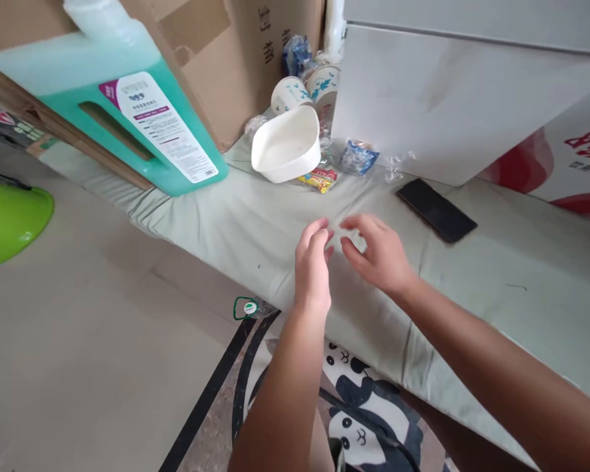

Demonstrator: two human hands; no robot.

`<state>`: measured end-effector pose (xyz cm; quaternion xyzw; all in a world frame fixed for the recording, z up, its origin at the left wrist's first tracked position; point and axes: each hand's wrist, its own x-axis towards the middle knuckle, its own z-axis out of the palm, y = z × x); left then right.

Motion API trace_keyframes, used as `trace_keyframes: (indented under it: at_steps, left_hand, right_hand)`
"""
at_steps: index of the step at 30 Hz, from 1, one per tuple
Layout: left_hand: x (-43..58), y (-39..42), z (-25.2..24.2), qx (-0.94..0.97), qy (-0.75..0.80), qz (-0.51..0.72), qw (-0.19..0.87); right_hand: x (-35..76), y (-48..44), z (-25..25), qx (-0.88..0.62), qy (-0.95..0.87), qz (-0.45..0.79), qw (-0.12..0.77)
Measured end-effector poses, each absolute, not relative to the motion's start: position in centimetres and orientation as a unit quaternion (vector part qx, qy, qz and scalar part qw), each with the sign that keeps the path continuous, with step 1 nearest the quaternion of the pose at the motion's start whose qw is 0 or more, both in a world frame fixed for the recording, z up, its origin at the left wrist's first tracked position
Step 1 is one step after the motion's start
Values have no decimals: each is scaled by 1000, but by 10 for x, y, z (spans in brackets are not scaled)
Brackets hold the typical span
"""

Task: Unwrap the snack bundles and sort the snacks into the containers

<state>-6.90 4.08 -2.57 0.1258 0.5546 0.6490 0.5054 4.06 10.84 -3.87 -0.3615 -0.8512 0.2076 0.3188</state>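
Observation:
My left hand is held over the front of the cloth-covered surface, fingers loosely bent and apart, nothing in it. Facing it, my right hand has its thumb and fingers curved with a gap between them, also holding nothing. A small space separates the two hands. Beyond them stands a white plastic tub, tilted a little, with a yellow and red snack packet partly under it. To the right of the tub lies a blue and white wrapper. A black phone rests right of my right hand.
A large jug of green liquid leans by a cardboard box at back left. Paper cups sit behind the tub. White boxes stand at back right. A panda-print mat covers the floor below.

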Motion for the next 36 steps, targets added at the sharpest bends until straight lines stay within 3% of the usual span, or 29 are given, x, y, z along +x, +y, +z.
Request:
trace_keyframes:
  at_steps: [4,13,16,23,31,36]
  left_hand:
    - [-85,44,-29,121,551,653,505]
    - [-104,41,-29,79,543,649,526]
    - [-100,40,-27,70,515,664,538]
    - [-71,39,-22,119,496,659,553]
    - [7,49,-31,292,523,499,626]
    - [42,56,-35,336,525,458,634]
  right_hand:
    - [-35,176,-35,-336,-892,83,290]
    - [-63,226,-44,-332,-927,6,174]
    - [-30,199,-37,-331,-923,-13,196]
    - [127,90,-36,-385,-847,-109,351]
    - [283,18,-74,-562,-707,-142,405]
    - [338,9,-82,-660,-635,-90,391]
